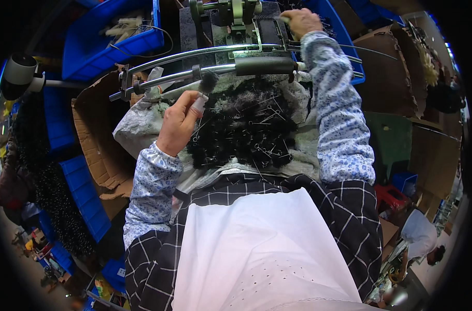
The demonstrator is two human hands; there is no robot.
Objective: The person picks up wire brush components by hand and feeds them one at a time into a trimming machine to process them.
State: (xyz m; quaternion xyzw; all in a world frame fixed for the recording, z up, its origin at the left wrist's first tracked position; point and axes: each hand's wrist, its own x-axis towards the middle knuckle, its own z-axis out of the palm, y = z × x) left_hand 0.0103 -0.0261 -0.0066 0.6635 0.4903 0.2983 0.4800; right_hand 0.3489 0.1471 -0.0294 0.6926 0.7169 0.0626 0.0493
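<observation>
My left hand (180,123) is pinched, with a white wrap round one fingertip, and holds a small black-bristled brush (209,81) upright by its thin stem. Below it, across my lap, lies a pile of similar small black brushes (241,129) with thin wire stems, on a pale cloth sack (137,122). My right hand (302,23) reaches far forward, at the right side of a bench machine (236,23). Its fingers are drawn together at the machine's bed; whatever is between them is too small to make out.
Curved steel rails (179,56) with a dark padded sleeve (264,66) cross between me and the machine. Blue bins stand at far left (111,46) and far right (344,39). An open cardboard box (98,140) is at left. Another person (420,236) is at lower right.
</observation>
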